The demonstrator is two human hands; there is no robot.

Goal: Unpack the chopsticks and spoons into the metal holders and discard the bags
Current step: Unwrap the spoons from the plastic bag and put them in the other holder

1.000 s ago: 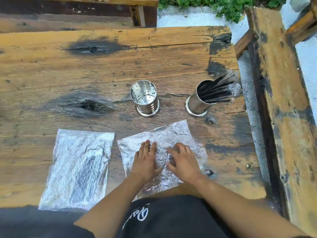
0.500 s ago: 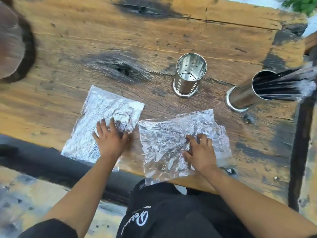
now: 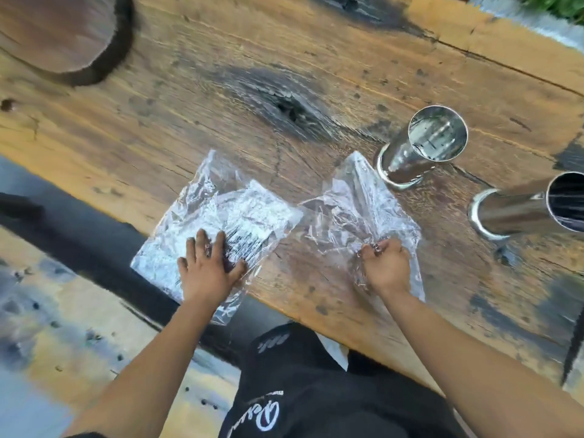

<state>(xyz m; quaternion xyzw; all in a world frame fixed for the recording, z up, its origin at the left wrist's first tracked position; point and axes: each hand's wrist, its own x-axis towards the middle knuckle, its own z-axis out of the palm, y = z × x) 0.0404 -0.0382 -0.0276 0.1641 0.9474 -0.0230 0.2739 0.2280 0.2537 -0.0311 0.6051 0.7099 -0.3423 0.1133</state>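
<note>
left hand is pressing flat, fingers spread, on a full bag; right hand is clenching an empty bag; right holder is cropped; shirt script is unreadable.

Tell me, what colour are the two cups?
Shiny silver metal holders, clearest in the head view.

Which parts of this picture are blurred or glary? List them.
Head view: motion blur smears the whole frame, worst on the round dark wooden slab; glare whitens the crinkled clear plastic bag under the left hand; reflections streak the empty shiny metal holder; wide-angle bending tilts it.
</note>
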